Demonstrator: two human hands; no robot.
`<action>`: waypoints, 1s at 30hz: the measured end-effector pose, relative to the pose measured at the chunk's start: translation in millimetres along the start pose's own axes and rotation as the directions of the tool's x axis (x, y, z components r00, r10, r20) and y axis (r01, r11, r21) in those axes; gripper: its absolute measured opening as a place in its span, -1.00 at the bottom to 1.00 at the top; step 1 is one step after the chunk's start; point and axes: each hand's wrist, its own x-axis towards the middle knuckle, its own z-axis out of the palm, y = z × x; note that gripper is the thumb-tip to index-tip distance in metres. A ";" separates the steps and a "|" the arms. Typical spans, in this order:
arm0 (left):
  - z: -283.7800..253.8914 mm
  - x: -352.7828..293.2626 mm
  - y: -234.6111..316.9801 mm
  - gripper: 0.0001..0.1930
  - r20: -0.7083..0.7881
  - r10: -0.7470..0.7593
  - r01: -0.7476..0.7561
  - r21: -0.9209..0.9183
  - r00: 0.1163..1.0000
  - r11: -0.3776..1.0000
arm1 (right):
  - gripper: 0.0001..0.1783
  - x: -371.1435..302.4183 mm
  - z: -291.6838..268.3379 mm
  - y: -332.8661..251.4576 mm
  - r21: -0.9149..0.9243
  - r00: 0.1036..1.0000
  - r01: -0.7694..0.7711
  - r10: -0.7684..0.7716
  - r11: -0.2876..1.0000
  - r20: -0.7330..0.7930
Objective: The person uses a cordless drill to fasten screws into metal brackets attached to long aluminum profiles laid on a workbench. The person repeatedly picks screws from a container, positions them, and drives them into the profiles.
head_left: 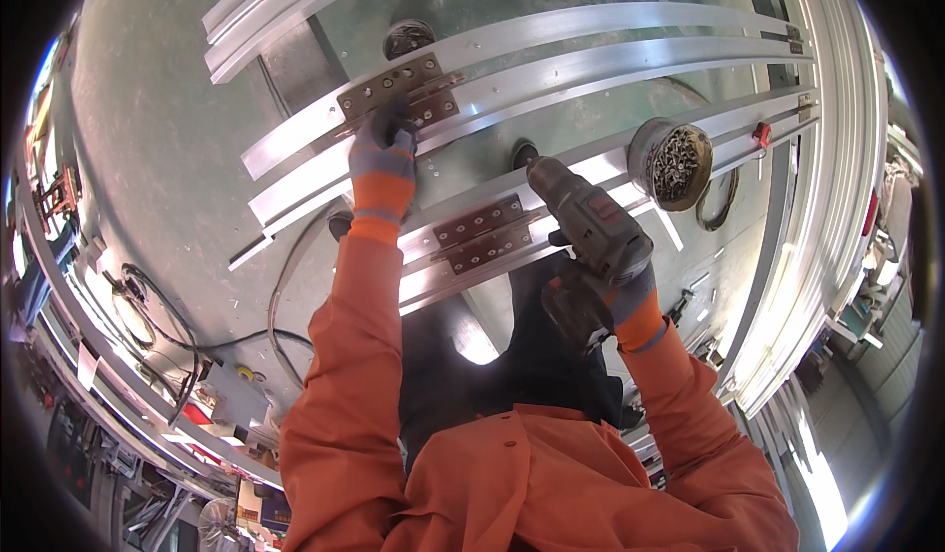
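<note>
My gloved left hand [387, 144] reaches to a dark brown hinge [433, 107] with several screw holes, lying across two silvery metal profiles [551, 75]. Its fingers look bunched at the hinge's near leaf; whatever is between them is hidden. In my right hand [630, 301] is a cordless drill [602, 225], gripped by the handle. The drill's nose points up and left, over the nearer profiles and away from the far hinge. A second brown hinge [482, 235], with screw heads in its holes, sits on the nearer profiles between my arms.
A round tin of screws [679, 163] stands on the nearer profiles at right. Another round container [408, 38] is beyond the far hinge. More profiles [276, 11] lie at the far left; long pale ones [822, 158] line the right. A cable [281, 306] trails at left.
</note>
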 end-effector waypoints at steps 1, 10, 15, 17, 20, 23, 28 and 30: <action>-1.2 -4.5 0.7 -0.78 0.045 -0.019 0.021 -0.051 0.999 0.998 | -0.37 -0.1 1.1 -2.5 0.020 1.000 -0.021 0.021 1.000 -0.004; -1.2 -49.3 10.5 -0.86 0.365 -0.244 0.411 -0.507 0.899 0.758 | -0.26 2.8 31.2 -66.0 0.089 0.999 0.007 -0.011 0.996 0.042; 0.2 -55.8 25.2 -0.75 0.290 -0.512 0.547 -0.691 0.808 0.473 | -0.28 11.3 41.0 -77.1 0.100 0.978 0.151 -0.163 0.983 0.127; -6.7 -52.9 11.9 -0.72 0.392 -0.508 0.602 -0.713 0.767 0.359 | -0.28 13.2 43.5 -74.1 0.140 0.964 0.195 -0.216 0.971 0.156; -9.1 -53.6 -6.9 -0.67 0.386 -0.336 0.506 -0.547 0.859 0.667 | -0.29 15.1 46.8 -74.8 0.197 0.959 0.116 -0.162 0.974 0.234; -8.2 -57.9 0.8 -0.63 0.314 -0.186 0.272 -0.260 0.931 0.926 | -0.30 18.8 51.0 -83.4 0.134 0.958 0.115 -0.146 0.984 0.246; 0.7 -48.5 18.7 -0.55 0.398 -0.490 0.614 -0.655 0.775 0.440 | -0.31 27.5 52.2 -88.1 -0.004 0.962 0.046 -0.043 0.999 0.270; 2.5 -46.4 26.8 -0.54 0.376 -0.536 0.626 -0.654 0.756 0.425 | -0.32 31.0 53.5 -83.5 0.003 0.967 0.075 -0.073 0.997 0.244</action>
